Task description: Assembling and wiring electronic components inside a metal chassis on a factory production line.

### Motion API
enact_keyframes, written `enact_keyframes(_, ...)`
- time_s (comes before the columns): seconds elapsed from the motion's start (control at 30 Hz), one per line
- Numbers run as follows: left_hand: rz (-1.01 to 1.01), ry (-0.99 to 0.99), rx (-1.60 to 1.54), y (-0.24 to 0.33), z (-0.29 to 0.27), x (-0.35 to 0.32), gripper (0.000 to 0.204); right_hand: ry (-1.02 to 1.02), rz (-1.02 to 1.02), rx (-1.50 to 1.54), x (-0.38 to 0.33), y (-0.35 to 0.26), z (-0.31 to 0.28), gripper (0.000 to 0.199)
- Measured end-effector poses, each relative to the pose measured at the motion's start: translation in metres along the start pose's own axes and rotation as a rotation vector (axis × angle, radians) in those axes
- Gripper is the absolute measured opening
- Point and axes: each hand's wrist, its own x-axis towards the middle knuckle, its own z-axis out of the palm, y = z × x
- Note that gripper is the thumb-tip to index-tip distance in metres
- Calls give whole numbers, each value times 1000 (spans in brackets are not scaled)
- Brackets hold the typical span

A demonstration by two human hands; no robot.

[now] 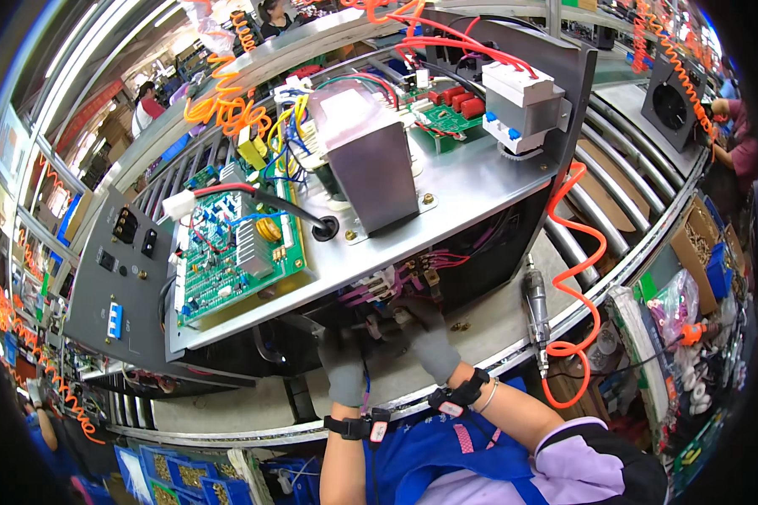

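My two grey-gloved hands reach into the shadowed lower bay of an open machine chassis, under its metal shelf. My left hand is at the bay's front edge, fingers curled around something dark. My right hand is just to its right, with fingers bent close together beside the wiring. What either hand grips is too dark to name. Pink-purple wires with terminals run just above my fingers. On the shelf stand a large transformer, a green circuit board and a white breaker block.
A pneumatic screwdriver on an orange coiled hose lies right of the chassis. Small brass fasteners lie on the work surface. Roller conveyor runs behind at right. Blue parts bins stand at lower left; another person works far right.
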Motion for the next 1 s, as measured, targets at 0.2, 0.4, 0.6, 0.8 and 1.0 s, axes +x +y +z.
enact_keyframes(0.2, 71, 56, -228, -45, 4, 4, 15, -99, 121, 50, -9, 2, -8, 22)
enact_keyframes(0.4, 315, -37, -140, -36, 1, -14, 15, -82, 251, 149, -29, -29, -15, 47)
enact_keyframes(0.6, -89, -101, -516, -13, -11, -23, 15, -41, 231, 99, -48, -47, -24, 48)
enact_keyframes(0.8, -107, -107, -418, -12, -25, -35, 19, 112, 216, -54, -68, -59, -65, 44)
enact_keyframes(1.0, -185, -10, -347, -14, -43, -84, 25, 117, 87, -616, -81, -43, -97, 38)
